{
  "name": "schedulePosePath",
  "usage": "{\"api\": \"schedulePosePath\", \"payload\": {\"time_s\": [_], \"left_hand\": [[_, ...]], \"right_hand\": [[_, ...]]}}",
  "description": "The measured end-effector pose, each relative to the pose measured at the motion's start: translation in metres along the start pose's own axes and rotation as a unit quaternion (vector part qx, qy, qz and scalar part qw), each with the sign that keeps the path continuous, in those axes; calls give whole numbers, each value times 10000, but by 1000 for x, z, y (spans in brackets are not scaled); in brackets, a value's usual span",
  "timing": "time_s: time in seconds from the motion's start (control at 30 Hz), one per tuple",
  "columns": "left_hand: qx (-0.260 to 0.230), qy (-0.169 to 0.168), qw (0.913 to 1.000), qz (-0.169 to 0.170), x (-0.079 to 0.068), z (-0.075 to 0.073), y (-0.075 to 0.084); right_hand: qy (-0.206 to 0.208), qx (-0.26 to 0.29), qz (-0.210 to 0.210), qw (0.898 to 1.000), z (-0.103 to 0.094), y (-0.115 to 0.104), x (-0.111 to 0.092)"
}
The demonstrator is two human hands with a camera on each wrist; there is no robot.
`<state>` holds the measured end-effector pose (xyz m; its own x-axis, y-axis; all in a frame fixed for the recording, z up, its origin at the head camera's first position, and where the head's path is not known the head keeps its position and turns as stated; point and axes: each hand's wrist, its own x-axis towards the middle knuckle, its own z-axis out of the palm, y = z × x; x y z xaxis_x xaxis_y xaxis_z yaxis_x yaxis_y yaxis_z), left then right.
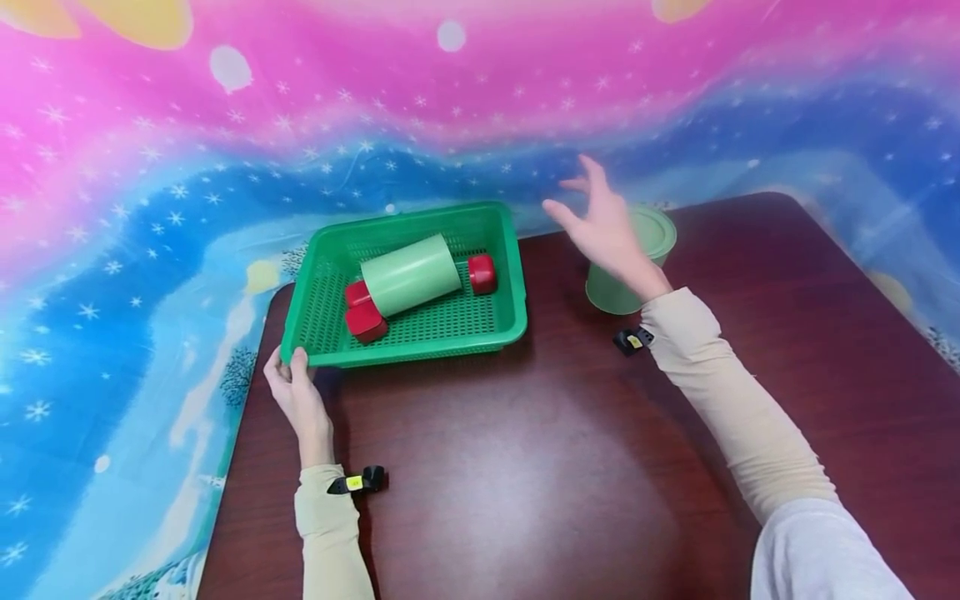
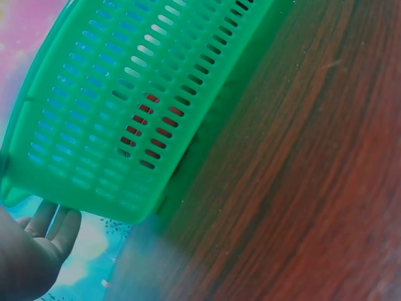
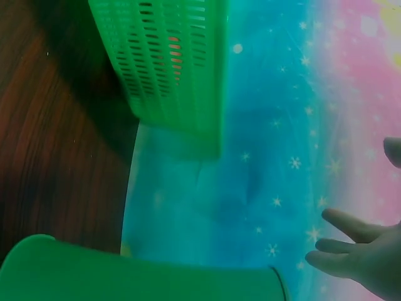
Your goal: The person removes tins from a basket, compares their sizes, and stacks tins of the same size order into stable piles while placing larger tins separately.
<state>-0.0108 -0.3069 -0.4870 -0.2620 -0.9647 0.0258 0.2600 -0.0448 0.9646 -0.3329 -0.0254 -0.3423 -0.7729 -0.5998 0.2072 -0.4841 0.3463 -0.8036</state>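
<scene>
My left hand [image 1: 300,400] grips the near left corner of a green plastic basket [image 1: 412,357], thumb over the rim; in the left wrist view its fingers [image 2: 64,235] are at the rim beside the slotted wall [image 2: 106,113]. A pale green cylinder [image 1: 411,275] lies on its side in the basket. Around it are red rounded blocks: two at its left end, one block [image 1: 482,273] at its right. My right hand [image 1: 603,229] is raised with fingers spread and holds nothing. Partly behind that hand and wrist, a pale green canister [image 1: 611,287] stands upright on the table.
The dark brown wooden table [image 1: 510,483] extends under everything, its far right corner rounded. A pink and blue cloth [image 1: 450,108] with snowflakes hangs behind and along the left side. Each wrist wears a small black camera strap.
</scene>
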Motion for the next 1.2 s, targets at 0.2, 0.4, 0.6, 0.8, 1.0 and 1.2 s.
{"api": "schedulePosePath", "payload": {"time_s": [0.2, 0.4, 0.6, 0.8, 1.0, 1.2], "left_hand": [[17, -19, 10000, 21, -1, 0, -1], [52, -51, 10000, 62, 1, -2, -1], [14, -102, 9999, 109, 1, -2, -3], [-61, -71, 9999, 100, 2, 0, -4], [-27, -113, 9999, 66, 3, 1, -5], [-107, -43, 9998, 153, 5, -1, -6]], "right_hand": [[-213, -9, -235, 9995, 14, 0, 2], [-577, -61, -434, 9974, 34, -12, 6], [-1056, -108, -672, 9921, 57, -25, 10], [-1639, -643, -1028, 9790, 81, -39, 18], [-2302, -1245, -1401, 9549, 97, -51, 27], [-2663, -2196, -2078, 9152, 121, -71, 41]]}}
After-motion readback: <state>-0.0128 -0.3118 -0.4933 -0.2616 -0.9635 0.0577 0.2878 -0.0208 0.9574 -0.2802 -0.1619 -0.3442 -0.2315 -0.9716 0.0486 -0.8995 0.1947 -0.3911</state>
